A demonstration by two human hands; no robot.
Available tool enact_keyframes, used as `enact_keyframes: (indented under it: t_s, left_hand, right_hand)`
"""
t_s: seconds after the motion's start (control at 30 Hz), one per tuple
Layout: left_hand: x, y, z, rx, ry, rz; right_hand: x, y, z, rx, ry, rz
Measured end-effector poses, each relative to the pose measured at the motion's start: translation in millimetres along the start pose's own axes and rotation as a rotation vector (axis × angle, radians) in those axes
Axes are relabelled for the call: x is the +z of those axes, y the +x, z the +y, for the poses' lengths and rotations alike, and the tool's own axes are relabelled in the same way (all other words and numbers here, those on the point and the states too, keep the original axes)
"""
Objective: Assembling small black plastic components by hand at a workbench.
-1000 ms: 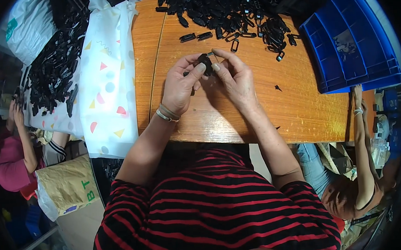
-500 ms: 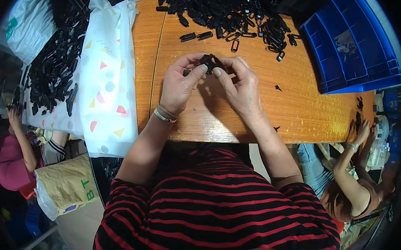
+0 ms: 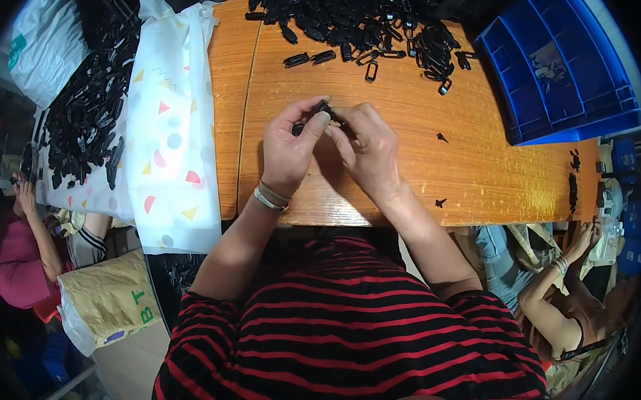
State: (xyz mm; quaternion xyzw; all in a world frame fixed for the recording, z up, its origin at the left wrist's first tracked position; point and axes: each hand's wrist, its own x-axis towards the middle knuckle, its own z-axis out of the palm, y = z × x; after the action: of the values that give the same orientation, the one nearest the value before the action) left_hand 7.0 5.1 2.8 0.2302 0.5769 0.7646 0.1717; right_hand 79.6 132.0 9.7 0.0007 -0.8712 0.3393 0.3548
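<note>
Over the table's near middle, my left hand (image 3: 287, 154) is closed, thumb and fingers pinching a small black plastic part (image 3: 323, 108). Its exact kind is hard to tell, as the fingers cover most of it. My right hand (image 3: 374, 152) meets the left one, with its fingers closed at the same part. Beyond both hands, a heap of black plastic clip-like parts (image 3: 337, 17) spreads over the far side of the wooden table (image 3: 276, 203). A few oblong pieces (image 3: 309, 58) and a loop-shaped frame (image 3: 372, 71) lie at its near edge.
Right of the heap stands a blue plastic crate (image 3: 560, 64). Tiny black bits (image 3: 442, 137) lie to my right. Patterned white plastic sheeting (image 3: 171, 136) covers the left side, with another black pile (image 3: 84, 120) beyond. Co-workers sit at left (image 3: 24, 261) and right (image 3: 559, 317).
My hands have come slightly lower and turned, still together on the black part. The right co-worker's hands have drawn back from the table edge.
</note>
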Motion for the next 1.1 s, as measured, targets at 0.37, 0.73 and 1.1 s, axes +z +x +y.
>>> enact_keyframes:
  t_s: [0.37,0.73,1.1]
  left_hand:
    - [-1.9,-18.8,26.6,-0.164,-0.139,-0.096]
    - [-144.8,-143.8,104.8,-0.648,0.878,-0.294]
    - [-89.5,-46.7,88.9,-0.138,1.094,-0.235]
  right_hand:
    - [15.1,-20.0,-33.0,0.171,0.225,-0.114]
    - [5.1,-15.0,-1.3,0.213,0.199,-0.525]
    - [-2.7,61.9,107.7,0.352,-0.579,-0.253]
